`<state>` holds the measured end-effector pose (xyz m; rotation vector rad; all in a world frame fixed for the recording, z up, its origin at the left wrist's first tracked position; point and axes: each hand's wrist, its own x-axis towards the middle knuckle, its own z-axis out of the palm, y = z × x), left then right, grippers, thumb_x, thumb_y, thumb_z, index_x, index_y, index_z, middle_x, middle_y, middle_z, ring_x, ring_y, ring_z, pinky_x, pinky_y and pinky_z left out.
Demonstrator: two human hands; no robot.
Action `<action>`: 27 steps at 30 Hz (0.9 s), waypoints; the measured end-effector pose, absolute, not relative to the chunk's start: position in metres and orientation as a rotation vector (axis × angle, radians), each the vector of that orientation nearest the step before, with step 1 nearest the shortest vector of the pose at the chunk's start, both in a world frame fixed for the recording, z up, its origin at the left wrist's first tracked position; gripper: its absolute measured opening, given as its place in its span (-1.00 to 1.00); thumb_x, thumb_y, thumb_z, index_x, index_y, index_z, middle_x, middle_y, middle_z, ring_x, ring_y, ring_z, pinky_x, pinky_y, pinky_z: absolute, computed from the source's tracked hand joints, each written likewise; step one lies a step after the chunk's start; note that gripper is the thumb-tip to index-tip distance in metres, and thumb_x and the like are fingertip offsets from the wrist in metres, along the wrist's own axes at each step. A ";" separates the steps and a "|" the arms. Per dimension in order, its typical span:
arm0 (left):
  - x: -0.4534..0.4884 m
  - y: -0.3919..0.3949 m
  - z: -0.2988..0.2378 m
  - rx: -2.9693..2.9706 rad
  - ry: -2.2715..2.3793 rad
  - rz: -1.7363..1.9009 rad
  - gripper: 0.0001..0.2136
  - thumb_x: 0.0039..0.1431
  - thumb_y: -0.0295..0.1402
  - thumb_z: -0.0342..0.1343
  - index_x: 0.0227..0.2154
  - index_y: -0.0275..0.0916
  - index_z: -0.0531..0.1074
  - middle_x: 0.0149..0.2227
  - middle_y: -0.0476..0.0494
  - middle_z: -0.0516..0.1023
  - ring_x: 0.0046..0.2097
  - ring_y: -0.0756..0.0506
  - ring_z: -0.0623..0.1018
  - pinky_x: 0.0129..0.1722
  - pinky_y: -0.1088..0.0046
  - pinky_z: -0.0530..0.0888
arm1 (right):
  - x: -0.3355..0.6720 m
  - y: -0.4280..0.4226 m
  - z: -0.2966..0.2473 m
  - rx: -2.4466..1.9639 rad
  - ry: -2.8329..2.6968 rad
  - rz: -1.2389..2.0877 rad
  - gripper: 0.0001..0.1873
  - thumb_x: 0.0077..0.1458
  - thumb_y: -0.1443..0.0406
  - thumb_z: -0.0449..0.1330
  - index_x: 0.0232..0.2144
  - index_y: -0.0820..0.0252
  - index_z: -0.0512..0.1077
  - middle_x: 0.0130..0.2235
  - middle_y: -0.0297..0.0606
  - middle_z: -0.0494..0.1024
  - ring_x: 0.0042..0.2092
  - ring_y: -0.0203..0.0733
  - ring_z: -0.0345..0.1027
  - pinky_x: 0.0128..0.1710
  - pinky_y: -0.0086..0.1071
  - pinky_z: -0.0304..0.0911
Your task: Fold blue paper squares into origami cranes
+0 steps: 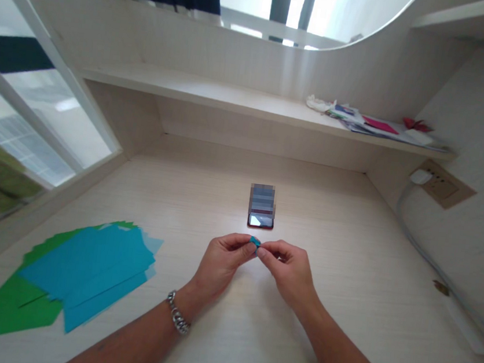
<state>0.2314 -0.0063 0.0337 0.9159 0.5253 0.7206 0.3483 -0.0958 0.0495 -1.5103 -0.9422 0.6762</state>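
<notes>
Between my fingertips, just above the desk, is a small folded piece of blue paper (pixel 255 241). My left hand (pixel 227 258), with a chain bracelet at its wrist, pinches the piece from the left. From the right, my right hand (pixel 288 268) pinches its lower edge between thumb and forefinger. Most of the piece is covered by my fingers, so its exact folds do not show. A phone (pixel 262 207) lies flat a little beyond my hands. Off to the left is a spread of blue paper sheets (pixel 105 265), lying partly over green paper sheets (pixel 13 307).
A pale wooden desk (pixel 207 183) runs back to a low shelf (pixel 217 91) with papers and a red folded piece (pixel 417 124) at its right. A plug with a grey cable (pixel 419 239) hangs from the socket (pixel 447 184). A mirror (pixel 322 16) is above.
</notes>
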 end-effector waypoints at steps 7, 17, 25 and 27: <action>0.229 -0.005 0.036 1.176 0.471 0.723 -0.91 -0.07 -0.43 0.30 -0.44 -0.30 0.58 -0.38 -0.15 0.60 -0.33 -0.09 0.53 -0.24 0.37 0.45 | 0.350 -0.093 0.052 -1.291 -0.617 1.094 -0.74 -0.13 0.15 0.32 -0.55 0.27 0.50 -0.63 -0.38 0.35 -0.61 -0.41 0.09 -0.62 -0.49 0.02; 0.230 -0.005 0.033 1.275 0.534 0.758 -0.89 -0.08 -0.40 0.31 -0.43 -0.27 0.60 -0.36 -0.14 0.62 -0.31 -0.11 0.55 -0.23 0.39 0.46 | 0.345 -0.094 0.052 -1.179 -0.384 1.214 -0.87 -0.18 0.29 0.30 -0.51 0.24 0.45 -0.52 -0.35 0.38 -0.52 -0.38 0.17 -0.59 -0.53 0.08; 0.231 -0.006 0.032 1.291 0.606 0.776 -0.89 -0.07 -0.38 0.30 -0.42 -0.27 0.58 -0.34 -0.14 0.62 -0.29 -0.11 0.55 -0.21 0.39 0.47 | 0.333 -0.091 0.049 -1.143 -0.334 1.107 -0.91 -0.16 0.33 0.25 -0.58 0.24 0.40 -0.55 -0.37 0.37 -0.50 -0.34 0.24 -0.55 -0.46 0.27; 0.232 -0.007 0.033 1.288 0.612 0.781 -0.89 -0.07 -0.38 0.29 -0.43 -0.28 0.57 -0.37 -0.13 0.61 -0.31 -0.09 0.54 -0.24 0.41 0.47 | 0.331 -0.091 0.048 -1.151 -0.323 1.077 -0.89 -0.16 0.32 0.25 -0.59 0.24 0.39 -0.55 -0.37 0.38 -0.50 -0.34 0.25 -0.54 -0.43 0.32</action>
